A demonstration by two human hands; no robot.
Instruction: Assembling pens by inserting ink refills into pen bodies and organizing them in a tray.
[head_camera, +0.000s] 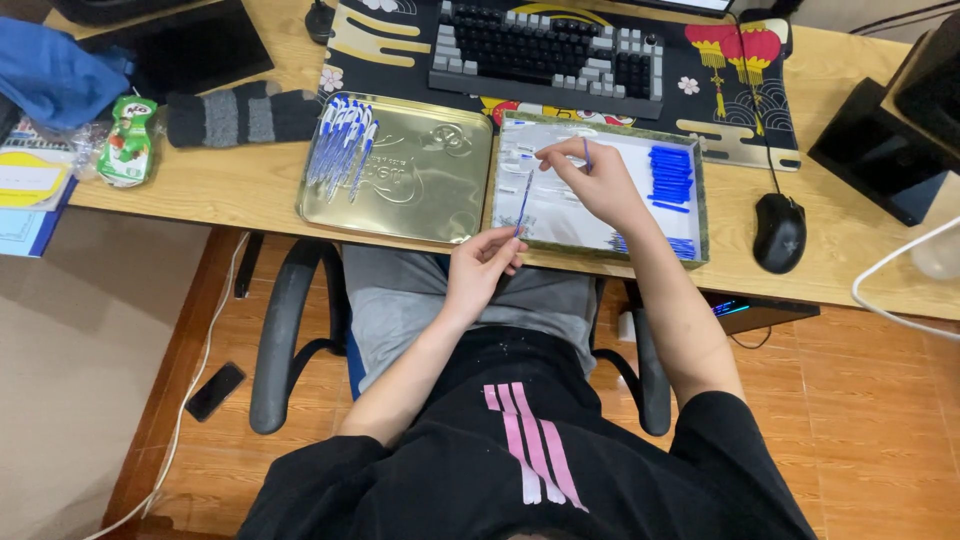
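A person's black shirt (520, 460) with pink stripes fills the bottom of the view, seen from above; grey shorts and an office chair (290, 330) show below the desk edge.

The left hand (480, 270) pinches the lower end of a thin blue refill (524, 203) between thumb and fingertips, fingers pressed together around it. The refill runs up from that pinch over the near rim of the box (700, 215). The right hand (595, 180) hovers inside the box, thumb and forefinger closed on a second small blue piece (586, 153) that stands nearly upright; whether it is a cap or a short tube cannot be told.

The refill looks very light, slim and slightly bendable, likely smooth and easy to let slip, so a pinch close to one end, as here, seems the sensible hold.

Outward from the hands: the box has a pale lining, clear pen barrels scattered on its left half, and a stack of blue parts (670, 178) along its right side. Just left of it lies a gold tin lid (420, 195), with a bundle of finished blue and white pens (342, 145) at its far left corner. Behind both sit a keyboard (548, 50) on a patterned mat. A black mouse (779, 232) rests to the right, a striped glove (240, 113) and a green pouch (128, 140) to the left. A phone (215, 390) lies on the wooden floor.
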